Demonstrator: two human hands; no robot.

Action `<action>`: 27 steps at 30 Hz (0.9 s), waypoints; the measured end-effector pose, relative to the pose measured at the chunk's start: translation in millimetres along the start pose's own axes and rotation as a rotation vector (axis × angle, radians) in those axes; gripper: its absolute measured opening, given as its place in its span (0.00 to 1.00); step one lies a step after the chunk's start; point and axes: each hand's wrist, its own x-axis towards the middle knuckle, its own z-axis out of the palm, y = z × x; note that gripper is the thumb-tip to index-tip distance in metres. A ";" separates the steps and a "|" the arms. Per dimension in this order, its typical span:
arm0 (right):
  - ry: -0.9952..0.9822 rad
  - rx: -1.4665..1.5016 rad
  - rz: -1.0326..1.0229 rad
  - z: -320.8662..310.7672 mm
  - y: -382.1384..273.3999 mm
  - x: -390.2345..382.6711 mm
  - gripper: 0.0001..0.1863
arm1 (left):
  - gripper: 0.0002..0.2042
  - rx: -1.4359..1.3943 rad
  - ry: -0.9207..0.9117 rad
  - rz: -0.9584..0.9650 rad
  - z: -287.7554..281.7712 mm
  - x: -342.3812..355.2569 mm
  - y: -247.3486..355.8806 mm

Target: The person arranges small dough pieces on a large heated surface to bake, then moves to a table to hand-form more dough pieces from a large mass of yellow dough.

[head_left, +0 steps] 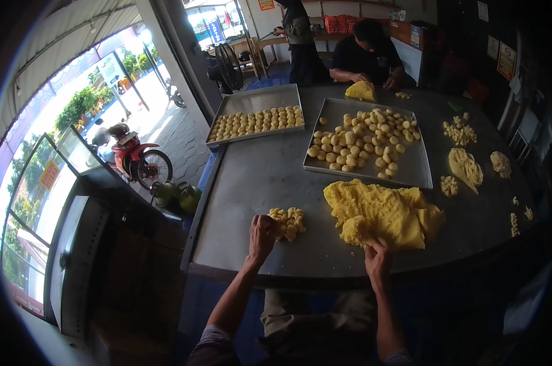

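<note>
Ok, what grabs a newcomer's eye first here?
Probably the big yellow mass of dough on the metal table, with the right hand at its near edge and the left hand beside a pile of small pieces. Beyond it, a tray holds loosely scattered dough balls. Outside at left, a red motorbike stands in bright daylight.

The dough (pixel 391 213) is yellow, the motorbike (pixel 129 155) red.

Standing person (pixel 302 46), head beyond edge
</note>
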 end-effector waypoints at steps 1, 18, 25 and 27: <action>-0.022 -0.039 -0.044 0.3 1.2 -2.1 0.15 | 0.05 0.017 -0.083 -0.028 -4.9 -3.4 1.1; -0.093 -0.156 -0.108 -13.5 10.9 -6.6 0.17 | 0.09 0.150 -0.340 0.229 7.4 -76.6 90.8; -0.138 -0.271 -0.242 -10.7 20.7 3.8 0.08 | 0.14 0.428 -0.206 0.358 61.4 -19.7 92.4; -0.255 -0.322 -0.149 -23.0 7.8 7.4 0.12 | 0.12 0.365 -0.213 0.409 75.8 -22.6 78.5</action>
